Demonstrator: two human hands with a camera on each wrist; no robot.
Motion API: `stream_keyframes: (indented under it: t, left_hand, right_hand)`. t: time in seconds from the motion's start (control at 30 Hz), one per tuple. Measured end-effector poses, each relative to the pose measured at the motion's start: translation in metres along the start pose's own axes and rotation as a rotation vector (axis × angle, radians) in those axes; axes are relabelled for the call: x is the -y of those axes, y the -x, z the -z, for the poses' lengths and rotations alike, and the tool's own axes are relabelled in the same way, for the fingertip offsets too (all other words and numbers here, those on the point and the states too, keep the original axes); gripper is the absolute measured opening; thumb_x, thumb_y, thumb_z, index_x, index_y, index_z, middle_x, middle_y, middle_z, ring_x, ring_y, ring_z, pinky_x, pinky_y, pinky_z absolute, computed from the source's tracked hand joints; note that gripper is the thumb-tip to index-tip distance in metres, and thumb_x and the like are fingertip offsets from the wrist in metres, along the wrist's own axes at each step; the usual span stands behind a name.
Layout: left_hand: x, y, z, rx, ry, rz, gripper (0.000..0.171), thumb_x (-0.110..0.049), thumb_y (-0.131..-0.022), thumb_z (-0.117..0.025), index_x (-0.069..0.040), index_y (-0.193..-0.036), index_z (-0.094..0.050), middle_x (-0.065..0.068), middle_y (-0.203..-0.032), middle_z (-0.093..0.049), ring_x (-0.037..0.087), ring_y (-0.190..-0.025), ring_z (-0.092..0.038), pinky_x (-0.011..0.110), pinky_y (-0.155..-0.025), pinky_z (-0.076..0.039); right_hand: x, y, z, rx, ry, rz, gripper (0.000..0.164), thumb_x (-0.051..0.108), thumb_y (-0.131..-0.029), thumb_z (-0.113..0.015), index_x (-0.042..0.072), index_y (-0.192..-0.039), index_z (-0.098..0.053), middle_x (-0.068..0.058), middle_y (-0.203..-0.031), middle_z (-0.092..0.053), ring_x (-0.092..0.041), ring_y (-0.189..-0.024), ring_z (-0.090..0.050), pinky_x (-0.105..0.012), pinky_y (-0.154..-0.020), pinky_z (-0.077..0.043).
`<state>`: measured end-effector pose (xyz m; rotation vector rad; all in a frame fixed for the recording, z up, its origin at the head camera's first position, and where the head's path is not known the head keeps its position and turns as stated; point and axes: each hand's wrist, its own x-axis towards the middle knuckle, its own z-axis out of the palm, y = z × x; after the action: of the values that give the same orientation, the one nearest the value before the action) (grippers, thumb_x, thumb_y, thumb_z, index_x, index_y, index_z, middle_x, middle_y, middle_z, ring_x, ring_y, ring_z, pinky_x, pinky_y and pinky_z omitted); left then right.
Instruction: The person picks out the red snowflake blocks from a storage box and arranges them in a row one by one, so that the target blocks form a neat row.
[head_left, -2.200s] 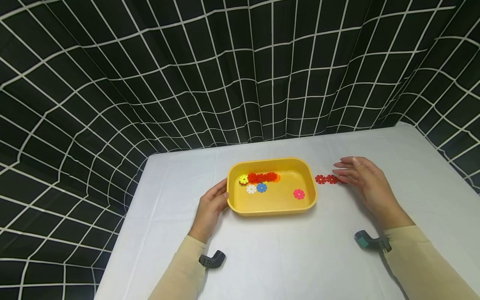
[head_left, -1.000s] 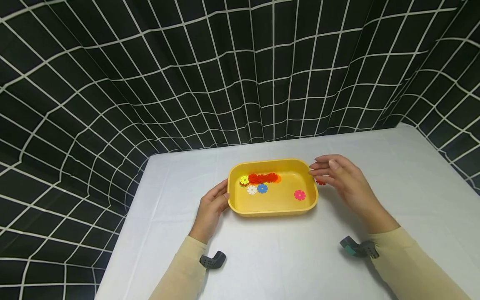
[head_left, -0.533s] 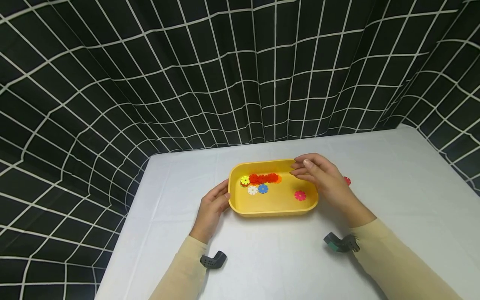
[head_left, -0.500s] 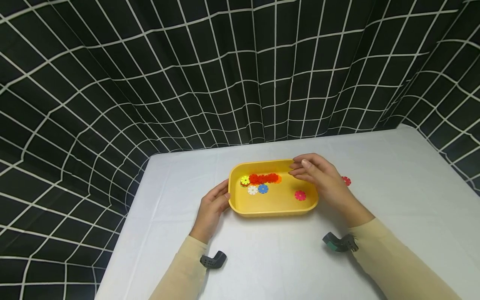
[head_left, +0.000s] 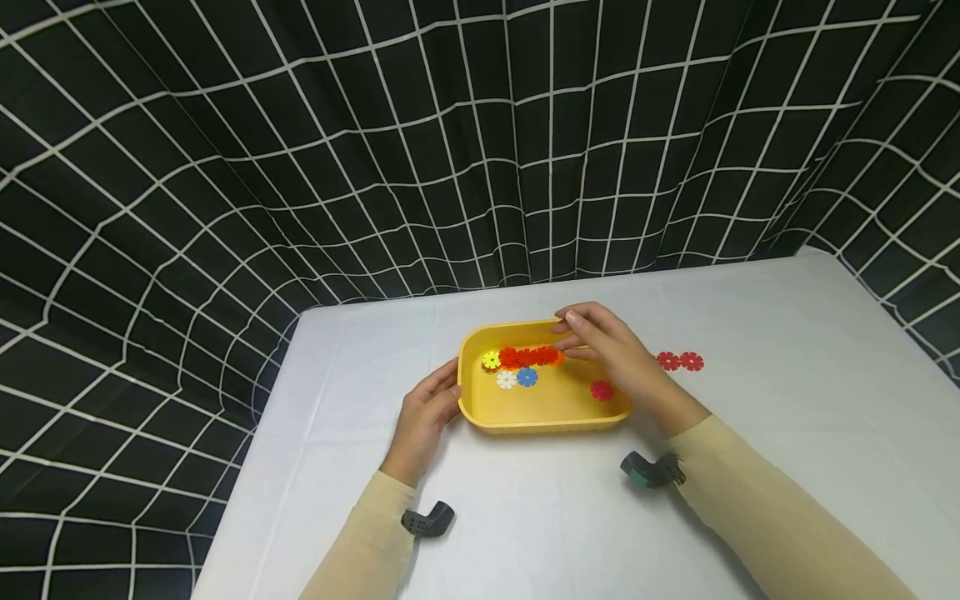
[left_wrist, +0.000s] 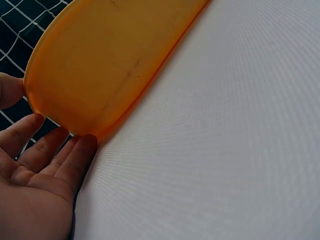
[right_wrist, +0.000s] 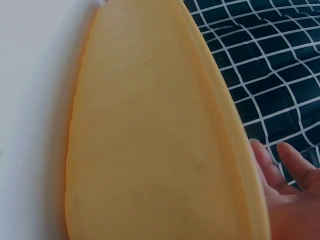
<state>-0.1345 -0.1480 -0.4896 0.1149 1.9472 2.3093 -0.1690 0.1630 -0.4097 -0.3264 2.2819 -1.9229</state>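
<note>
A shallow yellow plastic tray (head_left: pixel 540 410) stands on the white-covered table. My left hand (head_left: pixel 422 421) holds its left end, thumb at the rim and fingers against the outer wall (left_wrist: pixel 70 95). Inside lie small notched plastic discs: an overlapping red cluster (head_left: pixel 527 358), a yellow disc (head_left: pixel 491 360), a white one (head_left: pixel 507 380), a blue one (head_left: pixel 527 377) and, apart at the right, a pinkish-red disc (head_left: pixel 602 390). Over the tray's right part reaches my right hand (head_left: pixel 618 354), fingers loosely extended, fingertips just right of the red cluster. Its fingers (right_wrist: pixel 295 160) appear beyond the rim in the right wrist view.
Right of the tray, a row of red notched discs (head_left: pixel 680 361) lies on the white tablecloth (head_left: pixel 525 517), partly behind my right hand. A dark curtain (head_left: pixel 420 150) with white grid lines hangs at the back and sides. Dark wrist cameras (head_left: pixel 427 521) sit on both sleeves.
My right hand has moved left from over the red row on the table to above the tray, uncovering part of that row. The left hand stays at the tray's end.
</note>
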Motion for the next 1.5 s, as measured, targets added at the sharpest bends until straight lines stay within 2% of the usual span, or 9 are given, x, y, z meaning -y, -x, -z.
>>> stream_keyframes:
  t: [0.1, 0.3, 0.47, 0.6, 0.73, 0.87, 1.13, 1.27, 1.5]
  left_hand:
    - [0.000, 0.000, 0.000, 0.003, 0.001, -0.002, 0.052, -0.007, -0.109, -0.060, 0.000, -0.160, -0.051, 0.019, -0.161, -0.052, 0.032, -0.145, -0.053, 0.038, -0.109, -0.055]
    - [0.001, 0.000, 0.000, 0.001, 0.001, -0.011, 0.050, -0.006, -0.109, -0.060, -0.001, -0.158, -0.054, 0.017, -0.159, -0.054, 0.031, -0.145, -0.054, 0.039, -0.109, -0.055]
    - [0.001, -0.001, 0.001, -0.006, -0.001, -0.004, 0.049, -0.007, -0.109, -0.061, -0.003, -0.158, -0.055, 0.015, -0.158, -0.056, 0.029, -0.144, -0.055, 0.039, -0.110, -0.054]
    - [0.001, -0.001, 0.000, -0.003, 0.002, 0.000, 0.049, -0.007, -0.109, -0.061, -0.003, -0.158, -0.056, 0.014, -0.158, -0.056, 0.029, -0.144, -0.054, 0.039, -0.110, -0.054]
    - [-0.001, 0.000, -0.001, -0.008, -0.014, 0.000, 0.049, -0.008, -0.108, -0.062, -0.005, -0.157, -0.057, 0.013, -0.158, -0.057, 0.028, -0.144, -0.055, 0.038, -0.109, -0.055]
    - [-0.002, 0.000, -0.001, -0.010, -0.017, 0.002, 0.049, -0.009, -0.109, -0.062, -0.006, -0.157, -0.057, 0.013, -0.157, -0.057, 0.027, -0.143, -0.056, 0.038, -0.109, -0.055]
    - [-0.001, 0.000, 0.000, -0.012, -0.019, 0.002, 0.048, -0.008, -0.109, -0.062, -0.006, -0.157, -0.057, 0.012, -0.157, -0.057, 0.026, -0.143, -0.056, 0.038, -0.110, -0.054]
    - [-0.001, 0.001, 0.000, -0.014, -0.019, 0.006, 0.048, -0.008, -0.109, -0.062, -0.006, -0.157, -0.057, 0.011, -0.157, -0.058, 0.025, -0.143, -0.056, 0.037, -0.110, -0.054]
    - [-0.002, 0.001, -0.001, -0.005, -0.022, 0.001, 0.049, -0.009, -0.110, -0.061, -0.005, -0.158, -0.056, 0.013, -0.158, -0.056, 0.028, -0.144, -0.055, 0.037, -0.110, -0.054]
  right_hand:
    - [0.000, -0.003, -0.003, -0.007, 0.014, -0.036, 0.054, 0.043, -0.115, -0.052, -0.001, -0.146, -0.053, -0.025, -0.140, -0.061, -0.037, -0.121, -0.068, -0.045, -0.109, -0.055]
    - [-0.007, -0.011, -0.008, -0.021, 0.041, -0.122, 0.065, 0.053, -0.111, -0.058, 0.000, -0.149, -0.052, -0.024, -0.144, -0.058, -0.039, -0.123, -0.067, -0.053, -0.112, -0.052]
    - [-0.016, -0.018, -0.013, 0.001, 0.040, -0.175, 0.061, 0.043, -0.109, -0.067, 0.002, -0.152, -0.052, -0.022, -0.142, -0.058, -0.042, -0.120, -0.067, -0.053, -0.108, -0.056]
    - [-0.023, -0.021, -0.015, 0.006, 0.059, -0.182, 0.059, 0.031, -0.106, -0.074, -0.001, -0.150, -0.053, -0.022, -0.139, -0.059, -0.040, -0.115, -0.067, -0.049, -0.102, -0.060]
    - [-0.026, -0.023, -0.016, 0.017, 0.127, -0.196, 0.060, 0.027, -0.103, -0.078, 0.000, -0.150, -0.054, -0.021, -0.143, -0.058, -0.036, -0.114, -0.066, -0.047, -0.101, -0.060]
    - [-0.029, -0.024, -0.017, 0.041, 0.179, -0.203, 0.058, 0.021, -0.102, -0.078, 0.001, -0.151, -0.054, -0.021, -0.146, -0.057, -0.038, -0.122, -0.061, -0.051, -0.106, -0.056]
    - [-0.035, -0.026, -0.018, 0.095, 0.265, -0.184, 0.056, 0.007, -0.101, -0.076, 0.002, -0.153, -0.056, -0.020, -0.151, -0.059, -0.043, -0.140, -0.051, -0.058, -0.122, -0.038]
    - [-0.036, -0.026, -0.020, 0.109, 0.295, -0.177, 0.054, -0.001, -0.099, -0.075, 0.001, -0.150, -0.059, -0.020, -0.151, -0.060, -0.043, -0.142, -0.050, -0.058, -0.123, -0.037]
    - [-0.037, -0.027, -0.023, 0.138, 0.430, -0.137, 0.050, -0.006, -0.097, -0.074, -0.002, -0.145, -0.061, -0.021, -0.148, -0.061, -0.042, -0.142, -0.051, -0.057, -0.124, -0.037]
